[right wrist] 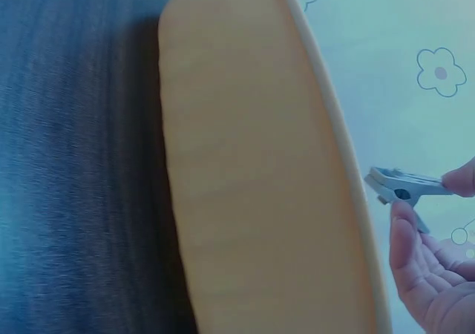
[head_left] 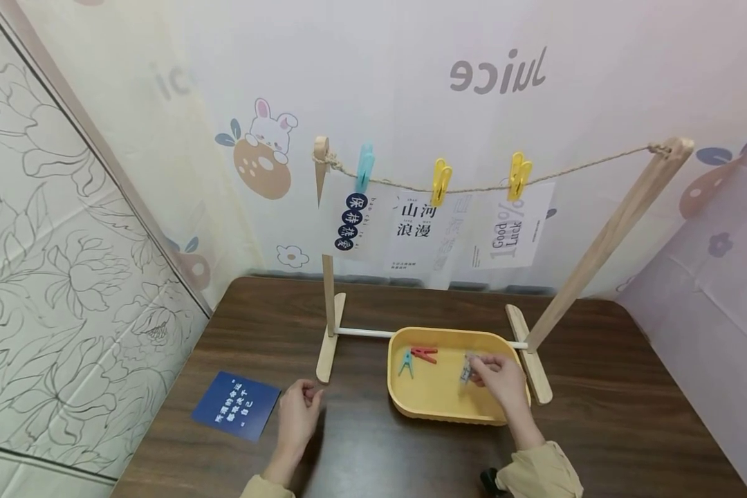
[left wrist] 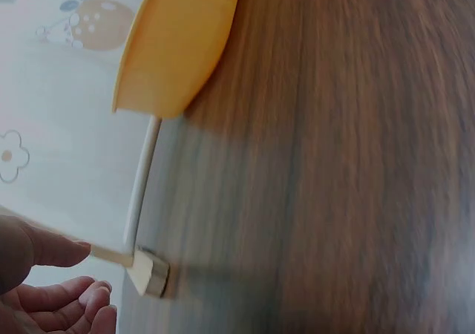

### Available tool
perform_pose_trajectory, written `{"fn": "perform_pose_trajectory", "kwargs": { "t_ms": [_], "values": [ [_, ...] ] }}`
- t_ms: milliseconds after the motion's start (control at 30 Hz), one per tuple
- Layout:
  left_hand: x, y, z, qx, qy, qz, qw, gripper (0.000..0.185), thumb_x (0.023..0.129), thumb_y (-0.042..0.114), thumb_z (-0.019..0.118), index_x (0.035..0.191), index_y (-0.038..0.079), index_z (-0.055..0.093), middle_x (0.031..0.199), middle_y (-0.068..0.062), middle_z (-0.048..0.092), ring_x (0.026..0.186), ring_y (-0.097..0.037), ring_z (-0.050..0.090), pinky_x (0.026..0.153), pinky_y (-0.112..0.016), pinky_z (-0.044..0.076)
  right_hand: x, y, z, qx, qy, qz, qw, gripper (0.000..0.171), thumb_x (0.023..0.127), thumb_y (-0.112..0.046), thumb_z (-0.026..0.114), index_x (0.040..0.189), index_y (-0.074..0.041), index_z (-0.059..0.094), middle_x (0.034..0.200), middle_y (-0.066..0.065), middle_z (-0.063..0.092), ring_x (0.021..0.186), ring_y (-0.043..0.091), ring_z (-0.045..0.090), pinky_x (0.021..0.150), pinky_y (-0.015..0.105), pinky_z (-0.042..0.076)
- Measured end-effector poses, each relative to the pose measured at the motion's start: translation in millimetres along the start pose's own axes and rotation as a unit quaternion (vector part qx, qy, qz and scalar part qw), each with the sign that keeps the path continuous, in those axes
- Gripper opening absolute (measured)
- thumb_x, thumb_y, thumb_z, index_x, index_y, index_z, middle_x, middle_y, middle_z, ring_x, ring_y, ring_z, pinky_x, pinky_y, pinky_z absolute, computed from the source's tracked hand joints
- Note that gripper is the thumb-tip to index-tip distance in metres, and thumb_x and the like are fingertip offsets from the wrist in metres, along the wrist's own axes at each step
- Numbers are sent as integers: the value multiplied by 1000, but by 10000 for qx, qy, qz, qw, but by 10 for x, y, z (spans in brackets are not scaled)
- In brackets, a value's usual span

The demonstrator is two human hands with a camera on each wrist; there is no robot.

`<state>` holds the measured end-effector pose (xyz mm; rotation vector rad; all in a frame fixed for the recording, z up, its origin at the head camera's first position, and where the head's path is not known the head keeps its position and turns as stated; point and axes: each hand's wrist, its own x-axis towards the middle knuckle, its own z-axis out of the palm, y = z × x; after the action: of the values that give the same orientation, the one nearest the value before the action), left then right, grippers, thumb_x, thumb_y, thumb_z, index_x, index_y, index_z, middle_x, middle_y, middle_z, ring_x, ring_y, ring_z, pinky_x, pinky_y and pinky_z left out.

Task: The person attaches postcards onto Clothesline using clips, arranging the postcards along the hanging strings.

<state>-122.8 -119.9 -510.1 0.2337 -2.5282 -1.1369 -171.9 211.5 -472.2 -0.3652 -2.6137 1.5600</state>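
Observation:
My right hand [head_left: 498,375] reaches into the yellow tray [head_left: 438,404] and pinches a grey clothes peg [head_left: 466,369] between thumb and fingers; the right wrist view shows the same grey peg [right wrist: 401,189] at my fingertips [right wrist: 462,179] above the tray's rim [right wrist: 326,119]. A red peg [head_left: 425,355] and a blue peg [head_left: 406,362] lie in the tray. My left hand [head_left: 297,409] rests on the table with fingers loosely curled, holding nothing, between a dark blue card [head_left: 236,404] and the wooden rack's foot [head_left: 328,346]. The left hand's fingers [left wrist: 52,304] appear relaxed in the left wrist view.
A wooden rack [head_left: 604,242] carries a twine line [head_left: 473,187] with three cards clipped by a blue peg [head_left: 364,166] and two yellow pegs [head_left: 440,181]. Papered walls close in at left, back and right of the brown table [head_left: 629,429].

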Motion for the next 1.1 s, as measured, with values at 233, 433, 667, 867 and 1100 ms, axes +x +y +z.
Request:
{"fn": "perform_pose_trajectory", "kwargs": {
  "t_ms": [233, 433, 667, 867, 1100],
  "values": [
    [6, -162, -137, 226, 60, -197, 9995, 13, 73, 0, 68, 82, -5, 60, 68, -6, 55, 56, -13, 54, 52, -26, 44, 105, 531, 106, 459, 541, -192, 9973, 41, 79, -38, 64, 91, 0, 57, 71, 5, 66, 58, 12, 63, 49, 24, 49],
    [0, -353, -272, 489, 76, -383, 9980, 17, 73, 2, 67, 84, -7, 59, 71, -9, 56, 59, -17, 55, 54, -30, 46, 265, 1041, 229, 547, 1042, -248, 9927, 41, 77, -46, 64, 91, -8, 58, 75, 6, 66, 61, 15, 63, 54, 24, 50],
    [-49, -517, -391, 1022, 218, -499, 9933, 26, 73, 6, 69, 90, -11, 59, 84, -21, 56, 78, -36, 54, 67, -47, 45, 202, 1067, 264, 944, 1157, -397, 9880, 38, 77, -44, 65, 91, -9, 58, 75, 6, 65, 59, 17, 63, 53, 26, 50],
    [-62, -643, -449, 1484, 462, -676, 9855, 41, 72, 8, 69, 100, -16, 52, 98, -32, 47, 93, -46, 44, 71, -56, 38, 179, 1030, 279, 1234, 1210, -409, 9841, 36, 77, -39, 67, 90, -7, 58, 75, 8, 65, 58, 18, 63, 52, 27, 50],
    [-45, -766, -511, 1829, 612, -925, 9769, 52, 69, 11, 71, 100, -23, 46, 100, -38, 42, 91, -50, 40, 69, -58, 34, 102, 931, 230, 1534, 980, -652, 9811, 31, 80, -30, 66, 91, -2, 57, 73, 6, 65, 57, 15, 62, 52, 25, 50]
  ]
}}
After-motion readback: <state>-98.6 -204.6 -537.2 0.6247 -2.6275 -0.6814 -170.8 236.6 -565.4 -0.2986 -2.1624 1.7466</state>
